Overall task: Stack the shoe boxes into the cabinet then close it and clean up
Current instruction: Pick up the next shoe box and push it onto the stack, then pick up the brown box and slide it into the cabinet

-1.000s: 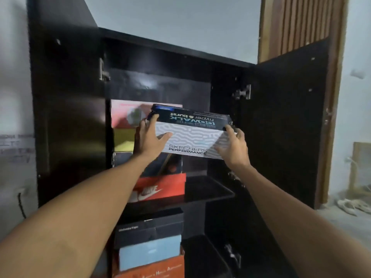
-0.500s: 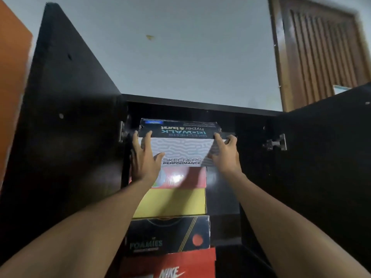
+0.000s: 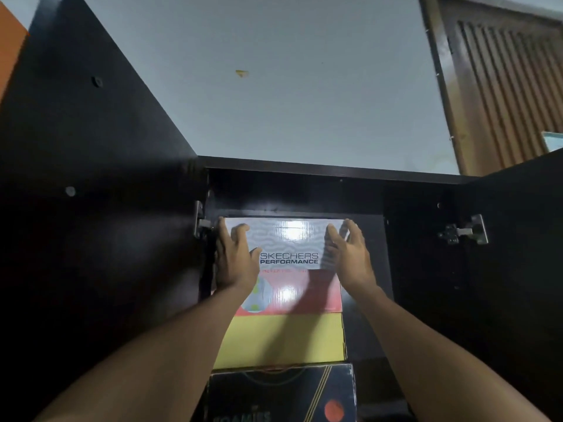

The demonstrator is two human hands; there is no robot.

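White shoe box [image 3: 289, 243], marked SKECHERS PERFORMANCE: seated at the top of a stack in the open black cabinet [image 3: 304, 193], directly on a red box [image 3: 304, 292], with a yellow box [image 3: 283, 341] and a black box [image 3: 283, 394] beneath. Left hand [image 3: 236, 260] is pressed against the box's left end, fingers straight and slightly spread. Right hand [image 3: 350, 255] is held at the right end, fingers loosely spread; contact cannot be told.

The white Skechers box [image 3: 286, 243] sits just under the cabinet top [image 3: 304, 193], leaving only a thin gap above; dark open room lies right of the stack, before the right door [image 3: 518, 269]; the left door [image 3: 91, 208] and its hinge [image 3: 199, 226] crowd the left side.
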